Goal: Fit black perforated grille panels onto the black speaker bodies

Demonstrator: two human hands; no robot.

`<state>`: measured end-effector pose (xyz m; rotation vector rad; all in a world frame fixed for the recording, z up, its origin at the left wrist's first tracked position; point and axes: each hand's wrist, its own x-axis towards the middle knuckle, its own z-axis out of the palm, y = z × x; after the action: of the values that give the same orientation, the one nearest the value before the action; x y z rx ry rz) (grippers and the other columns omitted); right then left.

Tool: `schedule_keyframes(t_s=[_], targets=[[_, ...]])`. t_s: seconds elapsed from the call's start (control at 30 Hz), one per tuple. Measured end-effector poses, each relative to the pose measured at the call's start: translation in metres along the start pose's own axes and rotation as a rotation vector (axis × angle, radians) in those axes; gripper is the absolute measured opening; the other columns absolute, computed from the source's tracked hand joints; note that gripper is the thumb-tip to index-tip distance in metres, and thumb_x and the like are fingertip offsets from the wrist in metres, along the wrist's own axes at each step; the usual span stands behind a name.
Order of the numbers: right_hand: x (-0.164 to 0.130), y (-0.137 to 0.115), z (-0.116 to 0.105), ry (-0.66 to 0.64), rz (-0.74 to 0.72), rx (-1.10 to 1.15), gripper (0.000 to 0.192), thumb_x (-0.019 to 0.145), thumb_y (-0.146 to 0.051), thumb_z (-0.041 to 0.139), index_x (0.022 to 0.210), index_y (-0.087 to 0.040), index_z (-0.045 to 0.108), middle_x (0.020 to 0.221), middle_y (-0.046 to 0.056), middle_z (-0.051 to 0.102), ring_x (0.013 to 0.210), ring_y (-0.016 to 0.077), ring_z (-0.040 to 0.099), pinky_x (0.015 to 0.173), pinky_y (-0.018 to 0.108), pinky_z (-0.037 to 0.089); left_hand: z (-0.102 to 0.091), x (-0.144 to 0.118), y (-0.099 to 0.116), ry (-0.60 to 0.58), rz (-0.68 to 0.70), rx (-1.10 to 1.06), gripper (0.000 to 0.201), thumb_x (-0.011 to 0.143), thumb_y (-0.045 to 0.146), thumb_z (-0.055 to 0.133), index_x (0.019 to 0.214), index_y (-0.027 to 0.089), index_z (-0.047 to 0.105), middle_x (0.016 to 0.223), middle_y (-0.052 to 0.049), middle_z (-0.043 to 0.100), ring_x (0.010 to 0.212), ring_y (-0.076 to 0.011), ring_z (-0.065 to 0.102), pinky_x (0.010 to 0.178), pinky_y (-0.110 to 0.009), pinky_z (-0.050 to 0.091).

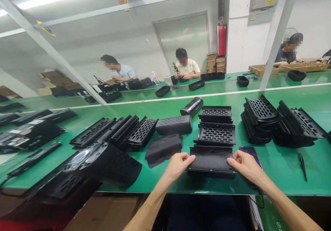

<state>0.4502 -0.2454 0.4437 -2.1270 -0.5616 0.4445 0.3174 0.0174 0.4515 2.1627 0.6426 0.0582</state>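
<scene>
A black sheet of cloth [210, 158] lies over the inside of a curved black plastic panel [212, 173] at the bench's near edge. My left hand [179, 166] pinches the left edge, thumb on top. At the right edge my right hand [244, 165] does the same, its fingers curled. Directly behind are two short stacks of slotted black panels, a nearer one [217, 133] and a farther one [216, 112]. Left of my left hand rests a pile of loose black cloth pieces [163, 148]. A phone [249, 151] lies partly under my right hand.
Tweezers [302, 167] lie at the right, before more stacked grille panels [262, 108]. Black speaker-like housings [111, 163] and panels crowd the left. A slanted white post [278, 34] rises at the right. Several people work across the green bench [284, 182].
</scene>
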Motion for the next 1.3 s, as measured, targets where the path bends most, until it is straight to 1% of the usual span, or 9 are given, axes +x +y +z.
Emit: schedule_keyframes(t_s=[0.27,0.4,0.47,0.6,0.7,0.8,0.9,1.03,1.3], targets=[[0.0,0.006,0.005,-0.003,-0.027,0.084,0.034,0.089,-0.054,0.053,0.073,-0.024,0.047,0.064,-0.003,0.053,0.063,0.0174,0.047,0.06,0.03,0.033,-0.003,-0.016,0.007,0.087,-0.006,-0.087,0.043,0.08,0.06,0.057,0.067,0.02,0.057,0.065,0.003,0.048,0.067,-0.0164,0.043,0.064,-0.03,0.032],[0.002,0.003,0.007,0.002,-0.055,0.123,0.036,0.09,-0.056,0.051,0.073,-0.025,0.045,0.064,-0.004,0.046,0.063,0.0167,0.042,0.058,0.029,0.031,-0.006,-0.02,0.014,0.139,0.061,-0.199,0.038,0.081,0.055,0.062,0.069,0.02,0.053,0.067,0.004,0.044,0.067,-0.0138,0.04,0.062,-0.027,0.032],[0.003,-0.002,0.006,0.015,-0.058,0.16,0.038,0.089,-0.057,0.053,0.071,-0.025,0.043,0.063,-0.004,0.043,0.063,0.0163,0.039,0.058,0.029,0.03,-0.006,-0.024,0.02,0.15,0.075,-0.291,0.038,0.082,0.054,0.064,0.07,0.021,0.048,0.065,0.006,0.04,0.062,-0.0114,0.037,0.057,-0.024,0.032],[0.005,-0.017,-0.004,0.042,-0.069,0.233,0.045,0.086,-0.061,0.058,0.068,-0.025,0.039,0.064,-0.004,0.038,0.062,0.0151,0.035,0.056,0.028,0.028,-0.007,-0.034,0.032,0.002,-0.055,-0.619,0.047,0.078,0.063,0.07,0.078,0.024,0.043,0.056,0.012,0.037,0.042,-0.0057,0.027,0.038,-0.018,0.026],[0.001,-0.025,-0.012,0.025,-0.088,0.311,0.053,0.086,-0.068,0.061,0.067,-0.024,0.039,0.065,-0.005,0.035,0.06,0.0136,0.031,0.055,0.027,0.026,-0.007,-0.046,0.039,-0.107,-0.102,-0.839,0.052,0.073,0.064,0.078,0.085,0.024,0.045,0.054,0.012,0.046,0.035,-0.0054,0.036,0.031,-0.016,0.027],[-0.007,-0.023,-0.015,-0.048,-0.012,0.417,0.058,0.084,-0.077,0.062,0.073,-0.024,0.043,0.059,-0.008,0.033,0.055,0.0116,0.027,0.051,0.025,0.022,-0.003,-0.058,0.038,-0.171,-0.106,-0.993,0.054,0.072,0.06,0.083,0.09,0.023,0.047,0.055,0.011,0.052,0.035,-0.0067,0.045,0.031,-0.015,0.036],[-0.017,-0.015,-0.013,-0.074,0.061,0.476,0.06,0.081,-0.081,0.066,0.082,-0.024,0.046,0.058,-0.01,0.033,0.051,0.0099,0.024,0.048,0.023,0.019,0.004,-0.068,0.032,-0.199,-0.095,-1.066,0.054,0.073,0.058,0.085,0.091,0.021,0.05,0.058,0.01,0.056,0.036,-0.0055,0.048,0.032,-0.015,0.043],[-0.03,-0.008,-0.005,-0.071,0.096,0.531,0.06,0.082,-0.079,0.068,0.088,-0.024,0.046,0.062,-0.01,0.031,0.051,0.008,0.021,0.045,0.021,0.016,0.011,-0.074,0.021,-0.188,-0.085,-1.101,0.054,0.073,0.056,0.087,0.093,0.02,0.052,0.065,0.009,0.06,0.036,-0.0043,0.049,0.032,-0.015,0.044],[-0.044,-0.013,0.008,-0.042,0.096,0.497,0.056,0.086,-0.076,0.066,0.086,-0.022,0.05,0.065,-0.009,0.032,0.053,0.0087,0.025,0.047,0.021,0.02,0.008,-0.092,0.005,-0.196,-0.061,-1.134,0.05,0.079,0.057,0.083,0.091,0.019,0.054,0.064,0.007,0.061,0.039,-0.0067,0.054,0.034,-0.017,0.048]])
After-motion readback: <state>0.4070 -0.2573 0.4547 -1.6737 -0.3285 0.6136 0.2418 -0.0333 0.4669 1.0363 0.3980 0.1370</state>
